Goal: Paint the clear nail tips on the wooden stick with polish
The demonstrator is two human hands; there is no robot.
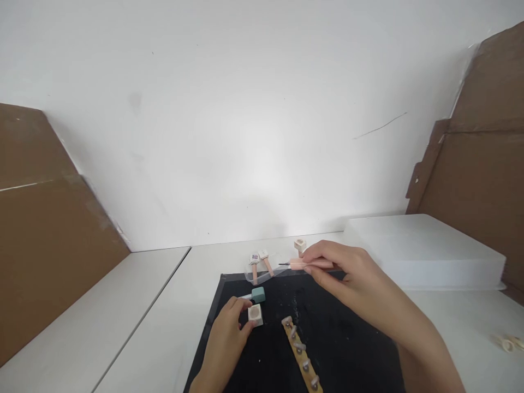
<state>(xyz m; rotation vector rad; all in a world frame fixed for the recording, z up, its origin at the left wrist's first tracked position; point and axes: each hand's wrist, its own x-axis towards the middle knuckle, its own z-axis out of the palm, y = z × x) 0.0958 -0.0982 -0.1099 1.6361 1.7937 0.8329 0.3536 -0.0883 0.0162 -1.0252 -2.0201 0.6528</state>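
Note:
Between the thumb and fingertips of my left hand [229, 338] is a small white block [255, 315] with a round hollow in its top, low over the black mat. Right behind it, a teal-headed tool [257, 295] with a white shaft lies partly hidden by my fingers. My right hand [344, 270] pinches a pink-handled tool [298, 264] with a thin dark tip pointing left, above the mat's back edge. Another white block-like piece [300, 244] sits just behind my right fingers, its lower part hidden.
Two pink-handled pieces with white heads [254, 259] lie at the back of the black mat [347, 338]. A wooden strip [301, 355] with several small pegs runs toward me. White plastic box [426, 256] at right, cardboard panels [53, 229] on both sides, white wall behind.

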